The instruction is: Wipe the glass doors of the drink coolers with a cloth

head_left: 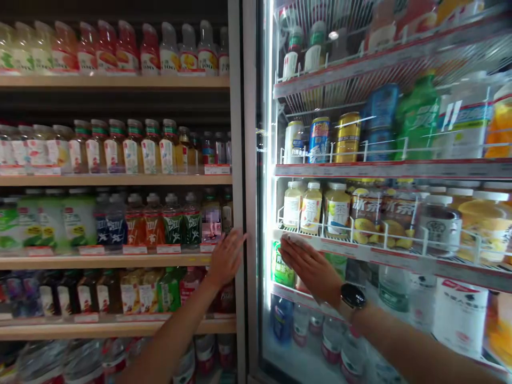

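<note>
My left hand (228, 257) is open, fingers apart, at the grey upright post (237, 160) beside the wooden shelves. Whether it touches the post I cannot tell. My right hand (306, 262), with a black watch (353, 296) on its wrist, reaches in front of the lit drinks cooler. Its fingers are stretched out flat and close together, in front of the shelf's label strip (360, 248). Small pale bottles (312, 205) stand just above it, and a green-labelled pack (282, 266) is left of its fingers. Nothing is visibly held in either hand.
At left, wooden shelves (120, 261) carry rows of drink bottles (116, 146). Behind what looks like glass, the cooler's wire shelves hold cans (319, 140), a green bottle (420, 117) and several large bottles (486, 224). A bright light strip (269, 160) runs down the cooler's left side.
</note>
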### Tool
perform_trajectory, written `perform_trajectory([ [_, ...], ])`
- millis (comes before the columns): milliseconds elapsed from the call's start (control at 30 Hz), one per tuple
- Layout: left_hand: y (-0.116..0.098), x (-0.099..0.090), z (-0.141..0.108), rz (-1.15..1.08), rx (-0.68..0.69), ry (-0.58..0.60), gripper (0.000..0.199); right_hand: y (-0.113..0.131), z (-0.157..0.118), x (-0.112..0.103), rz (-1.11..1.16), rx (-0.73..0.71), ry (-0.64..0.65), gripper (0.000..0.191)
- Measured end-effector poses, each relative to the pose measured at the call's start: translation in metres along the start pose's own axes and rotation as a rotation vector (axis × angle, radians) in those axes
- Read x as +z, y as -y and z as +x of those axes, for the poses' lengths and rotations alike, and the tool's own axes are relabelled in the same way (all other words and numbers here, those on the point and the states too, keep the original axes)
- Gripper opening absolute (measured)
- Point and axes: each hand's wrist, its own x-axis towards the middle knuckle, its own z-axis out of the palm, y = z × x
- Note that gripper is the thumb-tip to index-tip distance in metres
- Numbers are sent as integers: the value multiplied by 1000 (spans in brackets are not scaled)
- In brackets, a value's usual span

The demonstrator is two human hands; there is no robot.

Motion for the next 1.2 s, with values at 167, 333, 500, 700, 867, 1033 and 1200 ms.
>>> perform_trajectory([
  [167, 90, -16, -12, 185, -131, 172, 55, 1, 1, -1, -29, -1, -15, 63],
  [333, 144, -12, -9, 146, 51, 386, 53, 0, 2, 0, -52, 3, -18, 63],
  [500, 164, -18, 10, 210, -8, 336, 53, 1, -1, 3, -27, 8, -8, 69],
  [700, 127, -36, 32, 167, -153, -99, 56, 2, -1, 5, -17, 9, -8, 66],
  [867, 32, -17, 45, -7, 40, -188, 48, 2, 1, 2, 16, 20, -12, 66],
  [1033, -87, 22, 76, -256, -39, -253, 61, 2, -4, 4, 42, 30, -27, 67],
  [1200, -121, 46, 85, -261, -118, -333, 61, 17, -28, 19, 44, 25, -80, 59],
])
